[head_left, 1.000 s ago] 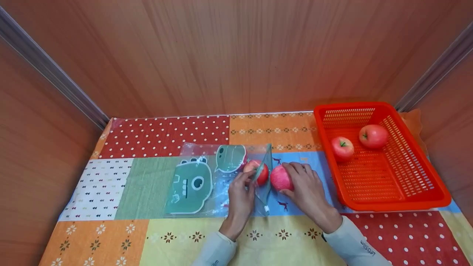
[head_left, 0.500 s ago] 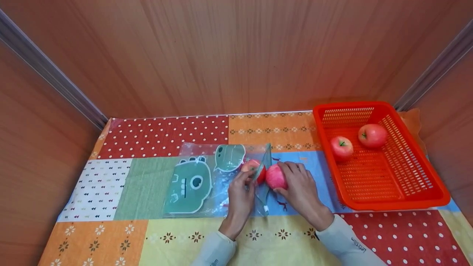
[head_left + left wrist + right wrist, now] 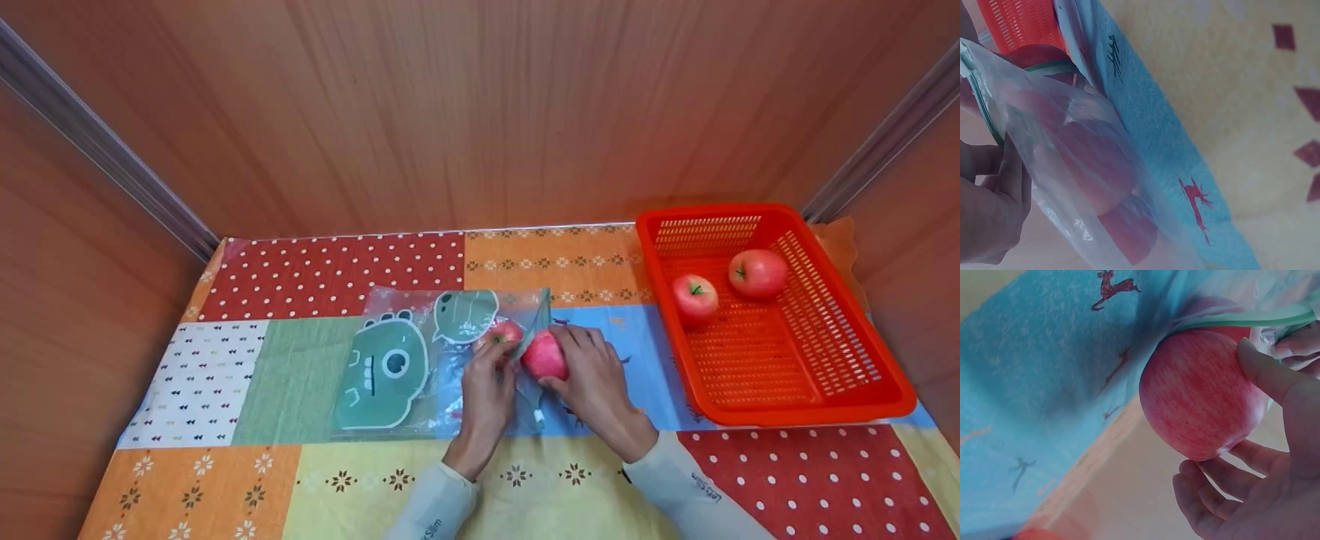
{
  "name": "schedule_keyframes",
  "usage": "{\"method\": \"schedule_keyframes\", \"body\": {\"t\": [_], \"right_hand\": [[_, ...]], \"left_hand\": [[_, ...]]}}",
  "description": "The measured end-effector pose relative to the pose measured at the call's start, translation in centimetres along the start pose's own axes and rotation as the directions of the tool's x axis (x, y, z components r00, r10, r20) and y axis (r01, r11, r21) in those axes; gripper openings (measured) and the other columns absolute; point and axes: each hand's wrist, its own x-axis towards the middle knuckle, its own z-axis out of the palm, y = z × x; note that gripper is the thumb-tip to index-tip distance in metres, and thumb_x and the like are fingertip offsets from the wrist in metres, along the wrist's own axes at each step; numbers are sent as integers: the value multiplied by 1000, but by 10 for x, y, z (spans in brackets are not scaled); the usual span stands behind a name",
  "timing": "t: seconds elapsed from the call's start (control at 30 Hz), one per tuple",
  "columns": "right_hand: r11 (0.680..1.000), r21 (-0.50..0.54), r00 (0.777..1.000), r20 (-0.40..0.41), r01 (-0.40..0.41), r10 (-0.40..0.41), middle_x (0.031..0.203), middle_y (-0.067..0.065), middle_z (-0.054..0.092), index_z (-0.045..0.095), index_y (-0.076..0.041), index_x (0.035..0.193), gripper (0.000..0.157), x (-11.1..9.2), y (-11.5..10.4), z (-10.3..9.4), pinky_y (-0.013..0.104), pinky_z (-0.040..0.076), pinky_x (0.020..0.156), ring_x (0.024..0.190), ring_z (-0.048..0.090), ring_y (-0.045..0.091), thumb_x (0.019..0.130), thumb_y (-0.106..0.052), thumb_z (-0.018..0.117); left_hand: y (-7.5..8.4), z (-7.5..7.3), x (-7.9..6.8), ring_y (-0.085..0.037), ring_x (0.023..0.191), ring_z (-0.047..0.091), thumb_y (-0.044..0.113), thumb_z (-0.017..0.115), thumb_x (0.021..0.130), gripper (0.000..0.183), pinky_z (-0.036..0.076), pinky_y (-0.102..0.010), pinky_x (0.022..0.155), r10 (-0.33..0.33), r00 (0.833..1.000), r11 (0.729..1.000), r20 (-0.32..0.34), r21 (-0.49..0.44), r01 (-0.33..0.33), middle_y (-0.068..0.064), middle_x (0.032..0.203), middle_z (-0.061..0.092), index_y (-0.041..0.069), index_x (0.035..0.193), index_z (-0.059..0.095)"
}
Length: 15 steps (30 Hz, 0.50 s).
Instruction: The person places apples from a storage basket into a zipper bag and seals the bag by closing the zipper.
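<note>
A clear zip bag [image 3: 450,382] with green monster prints lies flat, its green-edged mouth facing right. My left hand [image 3: 486,397] pinches the near layer at the mouth; in the left wrist view, finger and thumb [image 3: 1008,169] meet at the green zip edge. Inside the bag, a red apple [image 3: 504,331] shows through the plastic beside the left fingertips. My right hand [image 3: 596,379] grips a second apple [image 3: 1202,394] right at the mouth, thumb on one side and fingers on the other. In the right wrist view the green edge [image 3: 1275,318] borders that apple's top.
To the right stands an orange-red plastic basket [image 3: 795,416] with two apples, one [image 3: 695,298] near its left wall and another [image 3: 758,273] farther back. A patchwork cloth [image 3: 300,367] covers the table. Wood-grain panels [image 3: 480,112] enclose the back and sides.
The right hand has moved left with its apple, from beside the bag to its mouth. The apple inside has shifted left, deeper into the bag. The left hand keeps its pinch almost in place.
</note>
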Motion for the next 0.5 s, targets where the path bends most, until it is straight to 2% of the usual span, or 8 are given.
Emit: {"method": "schedule_keyframes", "body": {"t": [0.2, 0.5], "right_hand": [[1000, 21, 1000, -24, -10, 10, 132, 18, 67, 65, -3, 137, 76, 3, -4, 7, 54, 56, 91, 117, 58, 37, 72, -22, 99], [1000, 18, 998, -52, -24, 24, 130, 18, 69, 66, -2, 135, 75, 8, -9, 16, 55, 56, 93, 117, 59, 37, 72, -24, 100]], "left_hand": [[1, -2, 2, -29, 115, 68, -16, 71, 90, 34, 59, -42, 99, -30, 999, 999, 20, 21, 29, -15, 121, 75, 0, 120, 77], [2, -6, 8, -27, 112, 70, -10, 71, 94, 32, 59, -41, 100, -81, 996, 996, 44, 49, 79, -13, 122, 75, 2, 122, 76]]}}
